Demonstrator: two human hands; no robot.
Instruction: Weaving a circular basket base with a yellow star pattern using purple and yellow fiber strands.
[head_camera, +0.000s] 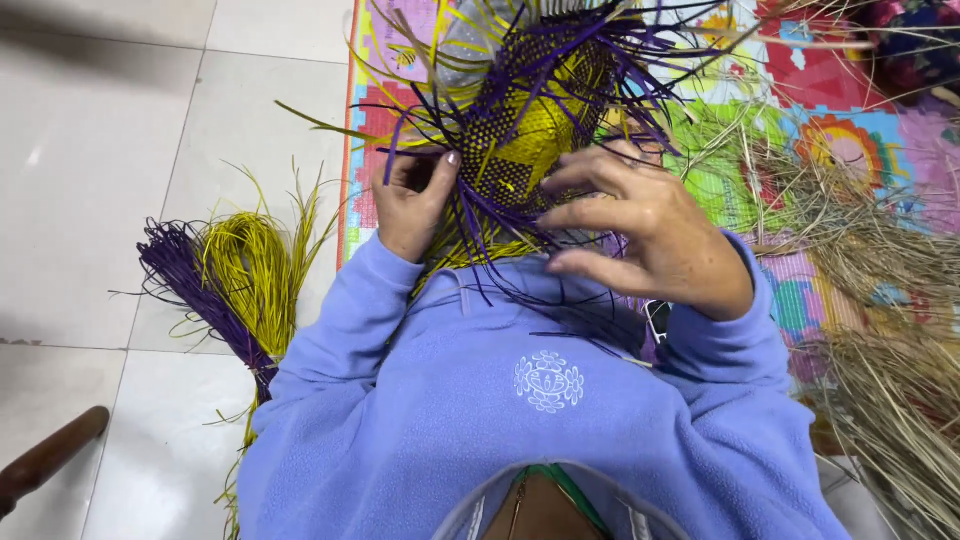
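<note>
Pale floor tiles (110, 130) fill the left side, with a bright, patterned play mat (800, 110) spread over the right. At the lower left edge a dark wooden handle (50, 455) juts in. Just right of it lies a bundle of purple and yellow straw strands (225, 275), tied near its lower end and fanned out on the tiles.

From the lilac fleece sleeve (340, 330) the left hand (412, 205) rises with its wrist bent back, palm toward the work; thumb and fingers are closed in a pinch on purple strands at the left edge of the woven piece (530, 120). That piece, a half-made purple and yellow weave with loose ends bristling all round, is held up in front of the chest, between both hands, over the mat.

Right of it, the right hand (650, 235) arches over the lower right of the weave, back of the hand upward, fingers spread and curled, fingertips pressing on the strands rather than gripping them.

Farther right, heaps of dry, pale straw (880, 330) cover the mat.
</note>
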